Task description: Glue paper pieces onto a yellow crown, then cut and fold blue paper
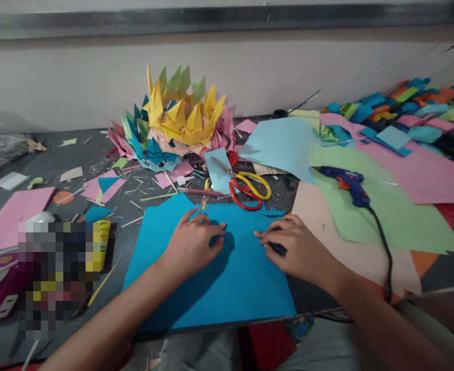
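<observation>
A large blue paper sheet (211,288) lies at the table's front edge, under both hands. Over its left half, my left hand (198,234) is curled, thumb and forefinger drawn together in a pinch. My right hand (288,239) faces it above the sheet's right edge, its fingers bent in the same manner. Whatever the fingertips hold, if anything, is too small to make out. Scissors (246,188) with one red and one yellow handle lie just beyond the sheet. Beside them is a reddish pencil-like stick (199,191).
Folded-paper crowns (184,121) stand stacked at the back. A blue glue gun (346,183) rests on green paper (397,221) at right, its cord running to the front edge. Folded paper pieces (412,111) are heaped back right. At left are a yellow tube (102,242) and scraps.
</observation>
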